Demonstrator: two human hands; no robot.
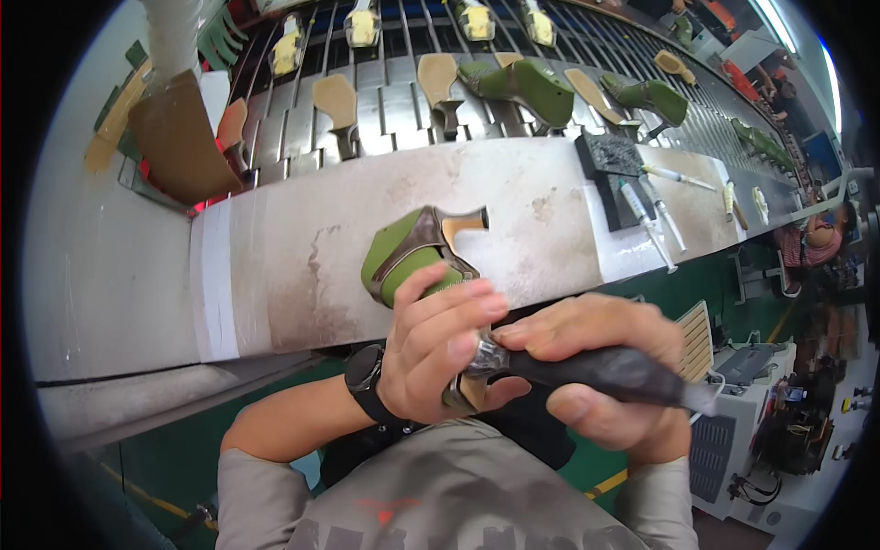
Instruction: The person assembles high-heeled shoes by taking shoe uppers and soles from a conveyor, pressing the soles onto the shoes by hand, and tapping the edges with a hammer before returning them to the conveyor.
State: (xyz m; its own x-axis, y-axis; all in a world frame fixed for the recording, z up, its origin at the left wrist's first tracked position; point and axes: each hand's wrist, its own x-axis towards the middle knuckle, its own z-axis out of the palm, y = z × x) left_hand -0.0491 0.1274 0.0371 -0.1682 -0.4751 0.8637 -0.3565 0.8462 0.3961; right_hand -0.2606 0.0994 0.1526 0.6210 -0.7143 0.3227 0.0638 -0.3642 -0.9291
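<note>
Just off the bench's near edge, my left hand [431,353] is closed around a shoe piece [469,392] with tan and dark parts, mostly hidden by my fingers. My right hand [605,367] grips a black-handled tool [596,371] with a shiny metal head, which meets the piece beside my left fingers. What kind of tool it is, I cannot make out. Behind my left hand, a heeled sandal [423,252] with brown straps lies on its side on the bench, a green last inside it; my fingers partly cover it in view.
Beyond the pale bench [513,197], a slatted metal conveyor [390,119] carries several tan heeled soles [335,103] and green lasts [536,92]. At right, syringes [651,225] lie by a black block [614,170]. A brown board [179,137] stands at left. Another person [816,243] sits far right.
</note>
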